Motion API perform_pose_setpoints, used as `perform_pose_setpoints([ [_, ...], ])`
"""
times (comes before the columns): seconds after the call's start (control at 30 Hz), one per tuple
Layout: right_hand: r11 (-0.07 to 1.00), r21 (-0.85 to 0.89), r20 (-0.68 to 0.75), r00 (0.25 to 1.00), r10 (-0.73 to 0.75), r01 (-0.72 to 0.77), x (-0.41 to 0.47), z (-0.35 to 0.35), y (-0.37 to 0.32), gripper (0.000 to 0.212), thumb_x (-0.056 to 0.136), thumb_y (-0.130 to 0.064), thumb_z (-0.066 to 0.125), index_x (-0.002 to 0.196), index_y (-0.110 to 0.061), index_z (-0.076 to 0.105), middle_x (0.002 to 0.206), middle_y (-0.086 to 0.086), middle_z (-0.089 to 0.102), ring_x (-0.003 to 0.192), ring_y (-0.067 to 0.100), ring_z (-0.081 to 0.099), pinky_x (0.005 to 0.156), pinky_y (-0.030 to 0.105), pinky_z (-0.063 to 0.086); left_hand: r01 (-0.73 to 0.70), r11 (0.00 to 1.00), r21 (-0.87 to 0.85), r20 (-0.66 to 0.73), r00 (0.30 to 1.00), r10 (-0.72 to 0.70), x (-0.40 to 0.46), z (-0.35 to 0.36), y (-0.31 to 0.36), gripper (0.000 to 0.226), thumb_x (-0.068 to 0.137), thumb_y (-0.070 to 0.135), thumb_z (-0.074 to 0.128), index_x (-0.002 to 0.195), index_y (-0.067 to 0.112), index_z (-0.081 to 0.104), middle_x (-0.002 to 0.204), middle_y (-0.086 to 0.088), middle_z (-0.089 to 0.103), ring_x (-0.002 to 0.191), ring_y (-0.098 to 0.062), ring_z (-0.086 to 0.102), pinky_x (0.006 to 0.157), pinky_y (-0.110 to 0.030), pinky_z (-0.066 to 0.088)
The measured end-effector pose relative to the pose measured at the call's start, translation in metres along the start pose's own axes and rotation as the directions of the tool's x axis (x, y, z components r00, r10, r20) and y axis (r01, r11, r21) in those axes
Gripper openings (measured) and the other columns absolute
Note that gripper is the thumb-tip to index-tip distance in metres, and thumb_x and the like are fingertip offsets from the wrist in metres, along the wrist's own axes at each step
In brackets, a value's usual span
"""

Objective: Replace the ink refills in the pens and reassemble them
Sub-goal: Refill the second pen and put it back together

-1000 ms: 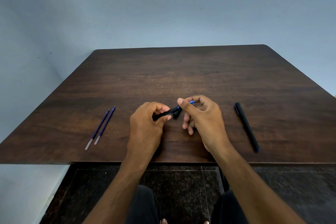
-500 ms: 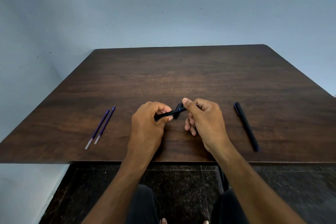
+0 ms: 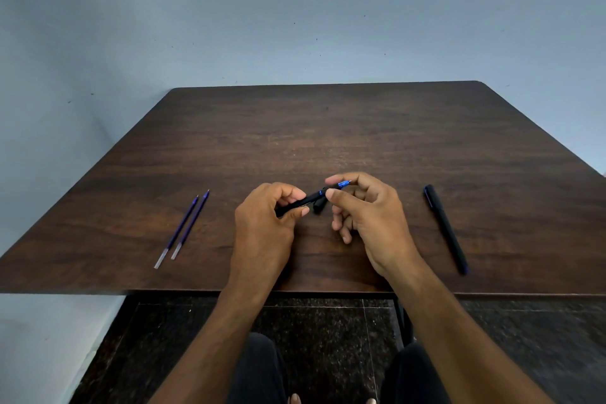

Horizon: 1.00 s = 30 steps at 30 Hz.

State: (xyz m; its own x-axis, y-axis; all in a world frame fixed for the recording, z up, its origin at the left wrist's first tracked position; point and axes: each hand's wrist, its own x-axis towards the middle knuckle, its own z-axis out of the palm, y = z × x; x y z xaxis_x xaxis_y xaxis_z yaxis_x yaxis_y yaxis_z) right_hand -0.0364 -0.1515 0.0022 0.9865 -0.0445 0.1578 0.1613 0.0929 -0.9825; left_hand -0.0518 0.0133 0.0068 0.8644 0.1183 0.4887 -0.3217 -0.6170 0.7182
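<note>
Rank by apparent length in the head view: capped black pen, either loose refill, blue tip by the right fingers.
1. Capped black pen
2. Loose refills, the two about alike
3. Blue tip

We're looking at a plain room, a bare desk corner in a home or small office (hard to say which). A dark wood-grain table [image 3: 328,141] is sitting pushed against a pale blue painted wall [image 3: 295,10], marked here and there with small specks. A dark speckled stone floor [image 3: 328,331] with tile seams is showing below the near edge.
</note>
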Motion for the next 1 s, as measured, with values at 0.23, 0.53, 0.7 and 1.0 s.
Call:
perform_pose_setpoints([
  [0.23, 0.999, -0.028, -0.039, 0.999, 0.02, -0.021, -0.0006, 0.0016, 0.0032, 0.022, 0.088, -0.03, 0.079, 0.073, -0.016, 0.07, 0.054, 0.004, 0.061, 0.051, 0.033, 0.051, 0.041, 0.029, 0.039, -0.011, 1.0, 0.002, 0.012, 1.0, 0.011, -0.001, 0.0004, -0.0006, 0.026, 0.075, 0.009, 0.085, 0.092, 0.025, 0.072, 0.086, 0.016, 0.064, 0.09, 0.003, 0.059, 0.078, -0.003, 0.042],
  [0.53, 0.991, -0.134, -0.072, 0.997, 0.015, -0.024, -0.0018, 0.0048, -0.0015, 0.05, 0.081, -0.06, 0.077, 0.056, -0.019, 0.059, 0.042, 0.0, 0.053, 0.039, 0.019, 0.047, 0.036, 0.022, 0.035, -0.025, 1.0, 0.01, 0.023, 0.999, 0.025, -0.0011, -0.0002, 0.0009, 0.028, 0.076, 0.009, 0.084, 0.092, 0.028, 0.07, 0.087, 0.017, 0.064, 0.088, 0.002, 0.059, 0.08, -0.006, 0.043],
  [0.7, 0.999, 0.027, -0.046, 0.999, 0.019, -0.018, 0.0007, -0.0001, -0.0007, 0.023, 0.079, -0.042, 0.085, 0.089, -0.024, 0.074, 0.056, 0.005, 0.062, 0.052, 0.032, 0.051, 0.042, 0.028, 0.042, -0.011, 1.0, -0.002, 0.004, 1.0, 0.011, 0.0002, 0.0006, 0.0001, 0.026, 0.075, 0.009, 0.084, 0.092, 0.024, 0.072, 0.086, 0.016, 0.064, 0.088, 0.005, 0.059, 0.078, -0.004, 0.041],
  [1.0, 0.999, 0.033, -0.053, 0.998, 0.04, -0.038, -0.0004, -0.001, 0.0012, 0.027, 0.081, -0.031, 0.085, 0.072, -0.01, 0.071, 0.055, 0.013, 0.064, 0.036, 0.022, 0.045, 0.041, 0.024, 0.04, 0.001, 1.0, -0.011, 0.021, 1.0, -0.001, -0.0009, 0.0007, -0.0005, 0.029, 0.074, 0.007, 0.085, 0.089, 0.026, 0.071, 0.085, 0.015, 0.064, 0.088, 0.001, 0.06, 0.077, -0.005, 0.042],
])
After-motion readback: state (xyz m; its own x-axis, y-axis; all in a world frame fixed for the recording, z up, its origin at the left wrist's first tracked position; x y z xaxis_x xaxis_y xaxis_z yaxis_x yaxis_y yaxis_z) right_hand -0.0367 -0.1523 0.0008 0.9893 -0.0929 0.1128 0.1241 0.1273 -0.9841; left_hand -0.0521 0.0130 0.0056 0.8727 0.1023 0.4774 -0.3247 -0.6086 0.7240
